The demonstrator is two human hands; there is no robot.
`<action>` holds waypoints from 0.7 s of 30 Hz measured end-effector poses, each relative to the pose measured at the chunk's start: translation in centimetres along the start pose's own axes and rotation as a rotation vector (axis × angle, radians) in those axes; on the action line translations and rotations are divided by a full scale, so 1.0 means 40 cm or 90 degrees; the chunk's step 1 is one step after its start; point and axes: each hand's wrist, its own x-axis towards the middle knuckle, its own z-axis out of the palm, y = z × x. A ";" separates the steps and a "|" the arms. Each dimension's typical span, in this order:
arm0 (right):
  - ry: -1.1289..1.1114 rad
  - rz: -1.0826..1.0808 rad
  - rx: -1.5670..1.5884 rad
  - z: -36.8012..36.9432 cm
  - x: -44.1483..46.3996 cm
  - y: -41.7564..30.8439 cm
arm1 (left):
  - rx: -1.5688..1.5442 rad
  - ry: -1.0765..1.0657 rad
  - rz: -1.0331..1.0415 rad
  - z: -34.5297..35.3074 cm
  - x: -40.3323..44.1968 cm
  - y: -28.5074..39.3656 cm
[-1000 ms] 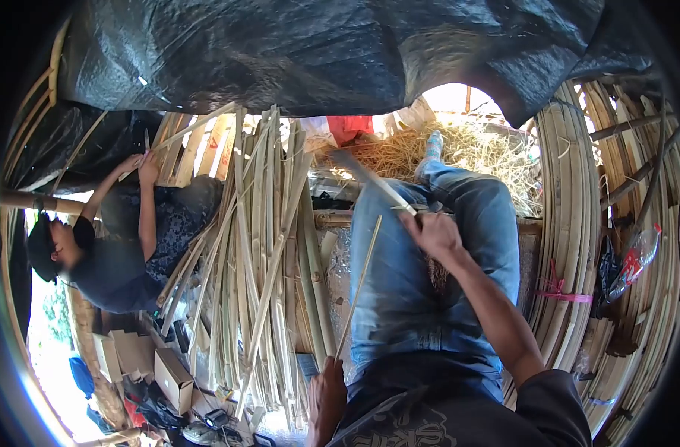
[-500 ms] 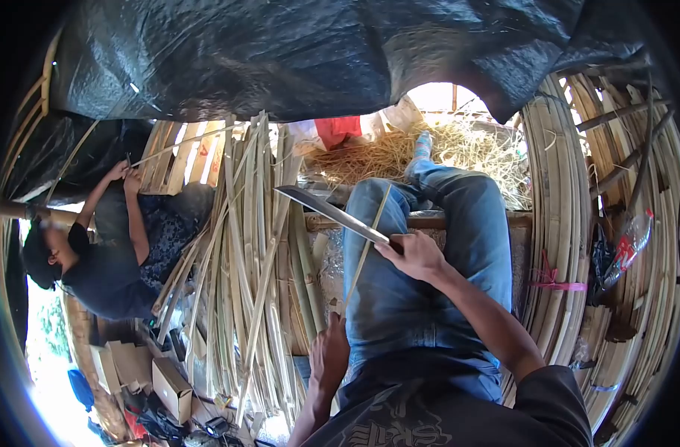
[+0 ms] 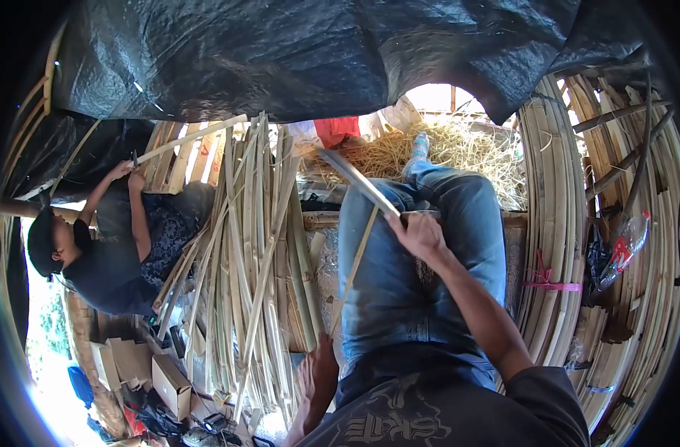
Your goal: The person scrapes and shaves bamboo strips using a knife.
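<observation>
Head view: we look from the person's head, forward and steeply down, through one wide lens, dark at the corners.
Shirt (image 3: 459,398): nearest us, seen from above at the bottom edge.
Left hand (image 3: 320,372): close, low in view.
Right hand (image 3: 420,234): mid-view, farther from us.
Foot (image 3: 420,147): beyond both hands.
Tarp (image 3: 280,63): across our top edge.
Co-worker (image 3: 109,264): off to our left, appearing sideways.
Bundle (image 3: 552,208): right of us.

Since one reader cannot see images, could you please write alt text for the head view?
The right hand holds a long blade at the upper end of a thin bamboo strip gripped in the left hand. To the left, another person sits beyond piled bamboo strips; black sheeting spans the top.
</observation>
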 end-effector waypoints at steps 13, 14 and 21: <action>-0.303 0.099 0.337 -0.148 0.004 -0.073 | -0.290 0.029 0.115 0.062 0.070 -0.004; -0.322 0.053 0.286 -0.136 -0.008 -0.080 | -0.286 0.024 0.118 0.062 0.091 -0.002; -0.157 -0.029 0.052 -0.122 -0.036 -0.114 | -0.143 0.047 0.086 0.028 0.112 0.035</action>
